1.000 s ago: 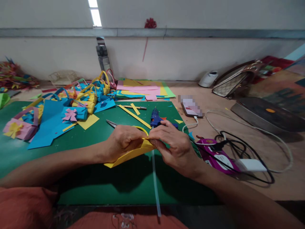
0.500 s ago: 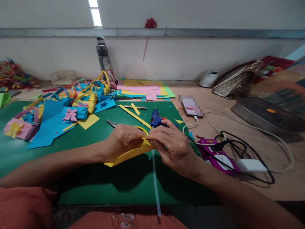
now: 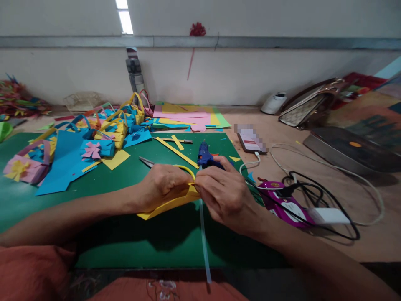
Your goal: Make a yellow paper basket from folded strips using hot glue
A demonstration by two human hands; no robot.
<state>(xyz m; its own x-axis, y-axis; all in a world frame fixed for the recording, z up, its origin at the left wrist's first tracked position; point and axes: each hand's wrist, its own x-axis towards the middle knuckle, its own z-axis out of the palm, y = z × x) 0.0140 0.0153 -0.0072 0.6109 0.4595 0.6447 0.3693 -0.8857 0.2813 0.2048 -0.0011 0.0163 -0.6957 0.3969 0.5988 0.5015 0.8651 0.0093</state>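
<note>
A folded yellow paper piece (image 3: 171, 205) is held above the green mat (image 3: 125, 242) between both hands. My left hand (image 3: 164, 184) is closed around its left and upper part. With pinched fingers, my right hand (image 3: 224, 192) grips its right end; the fingertips of both hands nearly meet there. Just beyond the hands lies a blue glue gun (image 3: 205, 155), and its long clear glue stick (image 3: 205, 246) runs under the paper toward the mat's front edge. Scissors (image 3: 184, 168) with yellow handles lie behind my left hand, partly hidden by it.
Small paper baskets (image 3: 111, 133) and blue paper sheets (image 3: 59, 163) crowd the left. Coloured sheets (image 3: 184, 116) are stacked at the back. A cutter knife (image 3: 184, 141) and yellow strips (image 3: 177, 152) lie mid-mat. At right are a phone (image 3: 252, 140), a purple power strip (image 3: 282, 205) and tangled cables.
Almost nothing differs. Both hands keep their hold on the yellow paper, with only a slight shift of the right fingers and of the whole view.
</note>
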